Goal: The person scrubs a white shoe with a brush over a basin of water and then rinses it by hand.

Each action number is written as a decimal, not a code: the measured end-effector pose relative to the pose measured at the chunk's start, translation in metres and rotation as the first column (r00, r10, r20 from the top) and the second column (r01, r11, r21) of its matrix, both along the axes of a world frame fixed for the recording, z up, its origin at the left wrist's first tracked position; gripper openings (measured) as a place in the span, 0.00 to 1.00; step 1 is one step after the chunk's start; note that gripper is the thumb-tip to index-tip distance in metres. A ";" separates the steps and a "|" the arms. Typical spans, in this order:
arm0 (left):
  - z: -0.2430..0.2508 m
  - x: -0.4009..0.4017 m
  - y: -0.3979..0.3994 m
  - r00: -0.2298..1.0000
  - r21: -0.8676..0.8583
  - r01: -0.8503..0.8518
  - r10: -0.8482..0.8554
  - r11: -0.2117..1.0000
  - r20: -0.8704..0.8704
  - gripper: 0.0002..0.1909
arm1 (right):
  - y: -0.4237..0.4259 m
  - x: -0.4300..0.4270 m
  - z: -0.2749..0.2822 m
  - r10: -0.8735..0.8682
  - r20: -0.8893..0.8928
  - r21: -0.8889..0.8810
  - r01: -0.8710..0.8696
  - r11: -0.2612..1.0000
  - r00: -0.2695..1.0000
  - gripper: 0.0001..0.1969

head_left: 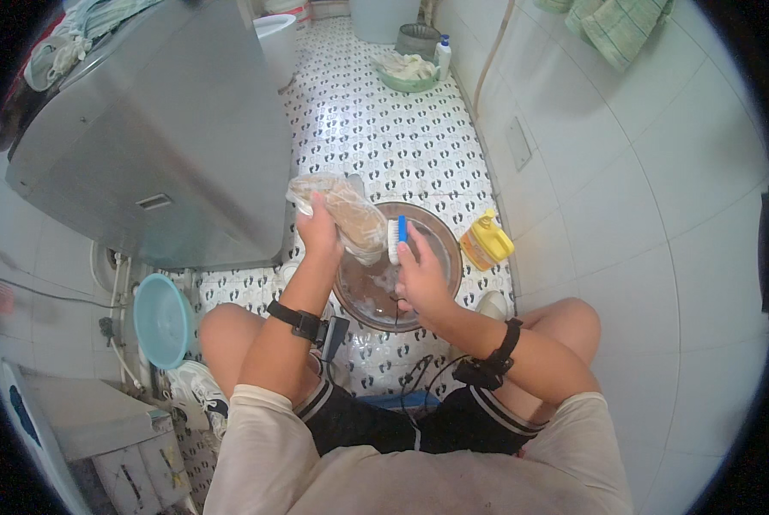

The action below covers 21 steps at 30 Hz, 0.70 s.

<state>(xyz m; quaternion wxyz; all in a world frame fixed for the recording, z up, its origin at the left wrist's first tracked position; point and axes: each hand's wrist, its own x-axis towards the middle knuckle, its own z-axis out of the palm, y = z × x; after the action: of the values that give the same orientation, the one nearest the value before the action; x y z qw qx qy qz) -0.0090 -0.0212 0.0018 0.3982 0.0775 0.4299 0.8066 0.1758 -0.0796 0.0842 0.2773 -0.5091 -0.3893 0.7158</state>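
My left hand (320, 228) grips a shoe (349, 212) with a tan sole and whitish, foam-streaked edges, tilted over the left rim of a round metal basin. In my right hand (420, 273) is a scrub brush (397, 239) with a blue back and white bristles, its bristles facing the shoe's right end. Whether they touch is hard to tell. The basin (456, 257) stands on the floor between my legs, holding brownish water with patches of suds.
A yellow jug (486, 241) stands right of the basin by the wall. At left are a light-blue plastic basin (162, 320), sneakers (198, 393) and a large grey appliance (165, 141). Farther off, a green basin (410, 84) holds cloth beside a white pump bottle (444, 56). Cables hang near my knees.
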 end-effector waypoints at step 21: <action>0.019 0.016 -0.018 0.960 -0.117 0.280 -0.274 0.953 0.066 0.17 | 0.046 0.007 -0.002 0.110 0.029 0.060 -0.112 0.992 0.993 0.24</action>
<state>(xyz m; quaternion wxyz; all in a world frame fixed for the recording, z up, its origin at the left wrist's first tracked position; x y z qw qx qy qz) 0.0074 -0.0396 0.0211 0.5218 0.0921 0.4549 0.7158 0.1825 -0.0332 0.0819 0.2475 -0.4870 -0.4423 0.7113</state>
